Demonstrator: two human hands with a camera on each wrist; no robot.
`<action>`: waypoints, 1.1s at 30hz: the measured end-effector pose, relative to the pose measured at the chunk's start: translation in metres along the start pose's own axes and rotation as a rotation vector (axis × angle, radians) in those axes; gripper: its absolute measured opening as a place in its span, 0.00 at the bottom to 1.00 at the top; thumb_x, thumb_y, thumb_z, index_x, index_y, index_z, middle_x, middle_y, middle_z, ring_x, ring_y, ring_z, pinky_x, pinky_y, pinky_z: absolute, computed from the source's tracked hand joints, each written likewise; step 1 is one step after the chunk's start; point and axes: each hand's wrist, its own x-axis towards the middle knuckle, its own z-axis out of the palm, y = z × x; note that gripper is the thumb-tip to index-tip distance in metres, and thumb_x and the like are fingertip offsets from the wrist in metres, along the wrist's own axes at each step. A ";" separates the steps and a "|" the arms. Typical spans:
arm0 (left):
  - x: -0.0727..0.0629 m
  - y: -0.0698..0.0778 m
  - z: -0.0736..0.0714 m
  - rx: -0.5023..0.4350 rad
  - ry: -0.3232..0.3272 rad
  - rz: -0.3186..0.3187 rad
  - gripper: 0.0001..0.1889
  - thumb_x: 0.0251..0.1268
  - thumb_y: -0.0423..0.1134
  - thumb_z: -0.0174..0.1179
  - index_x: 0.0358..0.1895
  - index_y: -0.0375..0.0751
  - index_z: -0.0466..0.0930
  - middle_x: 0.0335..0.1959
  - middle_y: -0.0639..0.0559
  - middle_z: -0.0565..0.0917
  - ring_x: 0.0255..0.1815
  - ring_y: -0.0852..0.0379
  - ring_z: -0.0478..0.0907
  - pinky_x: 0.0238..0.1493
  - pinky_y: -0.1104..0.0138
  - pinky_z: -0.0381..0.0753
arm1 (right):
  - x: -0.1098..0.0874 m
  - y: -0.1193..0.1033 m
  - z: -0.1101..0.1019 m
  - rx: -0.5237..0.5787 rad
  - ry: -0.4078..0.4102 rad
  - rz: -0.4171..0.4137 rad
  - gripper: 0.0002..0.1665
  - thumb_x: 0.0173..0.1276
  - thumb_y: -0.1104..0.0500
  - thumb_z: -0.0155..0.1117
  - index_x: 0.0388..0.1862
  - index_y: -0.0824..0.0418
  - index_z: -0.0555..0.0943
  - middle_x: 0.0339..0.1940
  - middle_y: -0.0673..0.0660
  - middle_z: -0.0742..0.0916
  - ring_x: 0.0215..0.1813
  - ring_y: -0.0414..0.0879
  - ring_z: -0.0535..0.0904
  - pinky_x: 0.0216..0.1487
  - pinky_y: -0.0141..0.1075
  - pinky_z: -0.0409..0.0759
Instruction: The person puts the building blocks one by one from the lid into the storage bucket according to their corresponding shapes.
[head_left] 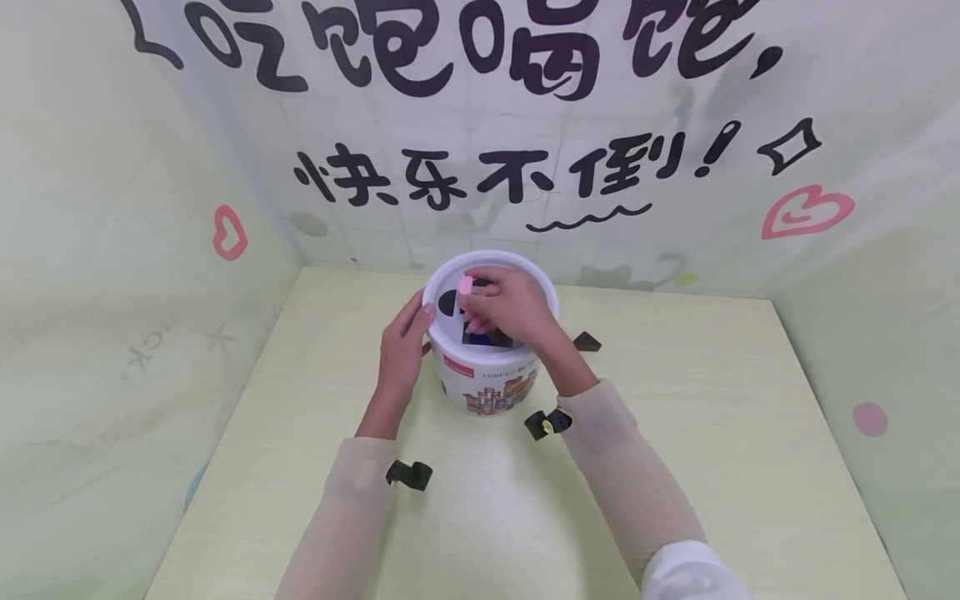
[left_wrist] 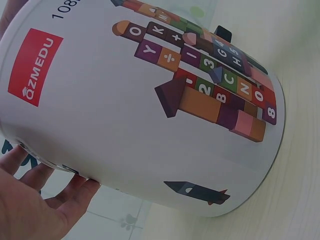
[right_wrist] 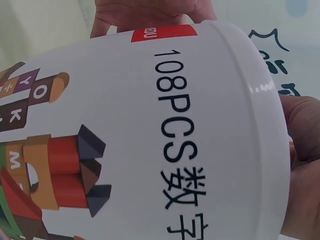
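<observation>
A white toy-block bucket (head_left: pixel 486 379) stands upright, printed with colourful blocks and "108PCS". Its lid (head_left: pixel 447 333) has dark shaped openings, partly covered by my right hand (head_left: pixel 513 307). That hand pinches a small pink block (head_left: pixel 466 286) between thumb and forefinger, just above the lid. My left hand (head_left: pixel 402 346) holds the bucket's left side near the rim, its fingertips touching the wall in the left wrist view. A dark triangular block (head_left: pixel 587 342) lies on the table to the right of the bucket. In the right wrist view, the bucket hides the pink block.
The pale table (head_left: pixel 675 433) is bounded by a printed back wall (head_left: pixel 450 167) and side walls. The bucket stands near the table's back edge. Black straps (head_left: pixel 410 475) stick out from both sleeves.
</observation>
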 end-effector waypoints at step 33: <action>0.001 0.000 -0.001 -0.031 0.003 0.003 0.27 0.69 0.62 0.51 0.70 0.64 0.68 0.68 0.57 0.73 0.63 0.55 0.73 0.58 0.52 0.80 | 0.011 -0.001 0.017 0.036 -0.044 0.064 0.29 0.68 0.62 0.64 0.67 0.64 0.72 0.28 0.59 0.88 0.26 0.47 0.85 0.32 0.39 0.87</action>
